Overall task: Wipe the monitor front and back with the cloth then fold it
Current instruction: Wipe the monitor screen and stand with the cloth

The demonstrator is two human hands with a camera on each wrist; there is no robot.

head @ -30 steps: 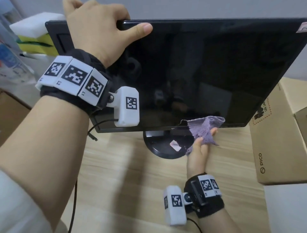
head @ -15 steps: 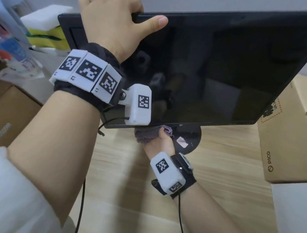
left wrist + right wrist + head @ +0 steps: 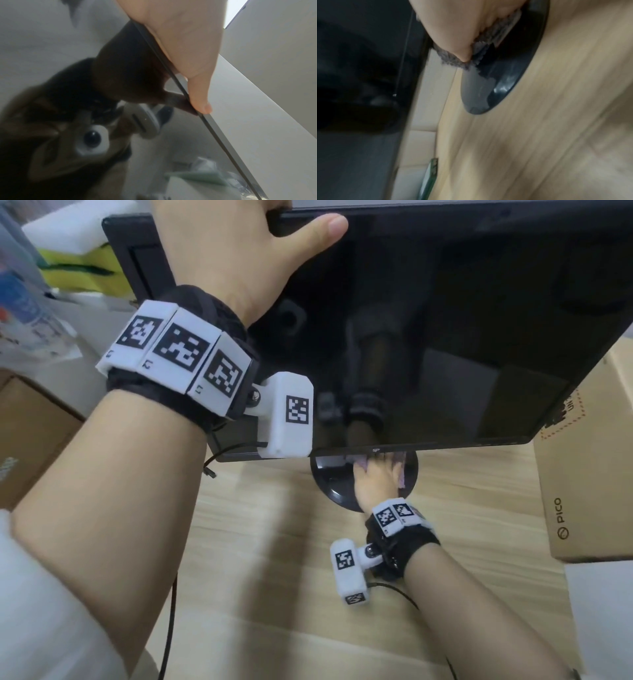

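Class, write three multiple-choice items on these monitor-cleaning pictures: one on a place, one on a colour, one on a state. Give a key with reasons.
1. Where is the right hand?
A. on the top edge of the black flat monitor
B. just below the monitor's bottom edge, over the round black stand base
C. on the brown cardboard box

2. What colour is the fuzzy cloth?
A. purple
B. yellow
C. red

3. What is the left hand doing?
A. lying flat on the wooden table
B. gripping the monitor's top edge
C. holding the cloth

Key: 1 B, the head view shows it at the base; 2 A, purple shows beside the fingers; 3 B, its thumb lies across the front of the screen.
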